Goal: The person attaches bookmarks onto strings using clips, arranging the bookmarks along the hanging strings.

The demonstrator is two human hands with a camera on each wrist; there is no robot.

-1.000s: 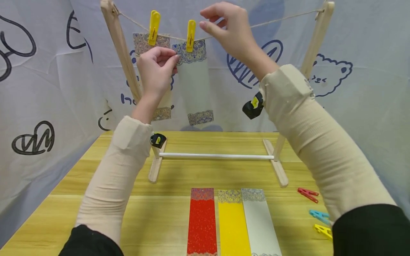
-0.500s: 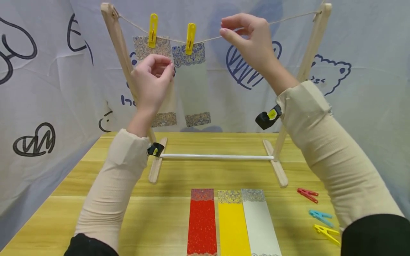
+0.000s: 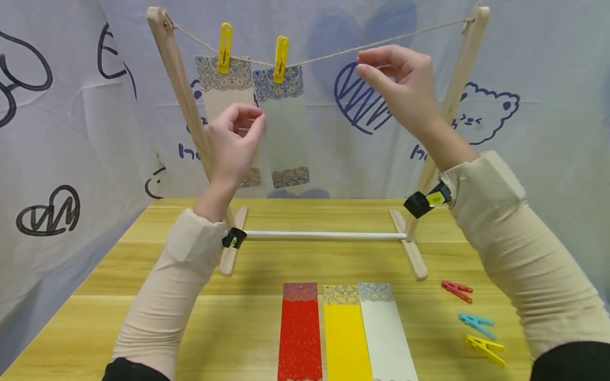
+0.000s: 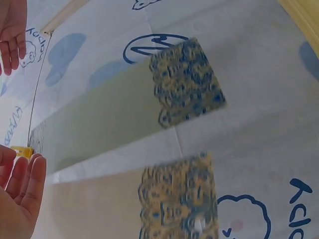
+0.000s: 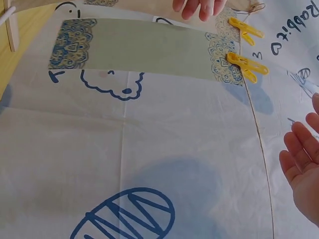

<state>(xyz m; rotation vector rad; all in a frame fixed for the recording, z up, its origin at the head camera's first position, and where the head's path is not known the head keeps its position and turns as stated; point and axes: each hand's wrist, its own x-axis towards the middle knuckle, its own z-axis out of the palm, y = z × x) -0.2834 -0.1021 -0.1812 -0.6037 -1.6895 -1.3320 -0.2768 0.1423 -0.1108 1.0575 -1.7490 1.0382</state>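
Two paper strips with lace-patterned ends hang from a string (image 3: 333, 55): a beige one (image 3: 221, 99) and, to its right, a pale grey-green one (image 3: 285, 132). A yellow clothespin (image 3: 225, 47) is on the beige strip, and another yellow clothespin (image 3: 281, 59) is on the grey-green one. My left hand (image 3: 232, 142) hovers before the strips, fingers loosely bent, holding nothing. Farther right, just below the string, my right hand (image 3: 405, 87) is likewise without anything between its relaxed fingers. The right wrist view shows the grey-green strip (image 5: 149, 47) full length.
On the wooden table (image 3: 143, 317) lie a red strip (image 3: 299, 338), a yellow strip (image 3: 347, 338) and a white strip (image 3: 388, 338). Red (image 3: 457, 291), blue (image 3: 478, 325) and yellow clothespins (image 3: 485, 349) lie at right. Wooden posts (image 3: 178, 84) and a white rod (image 3: 324, 235) form the rack.
My right hand has moved right and down, away from the clothespins. My left hand has dropped away from the grey-green strip's upper edge. Both strips stay hanging.
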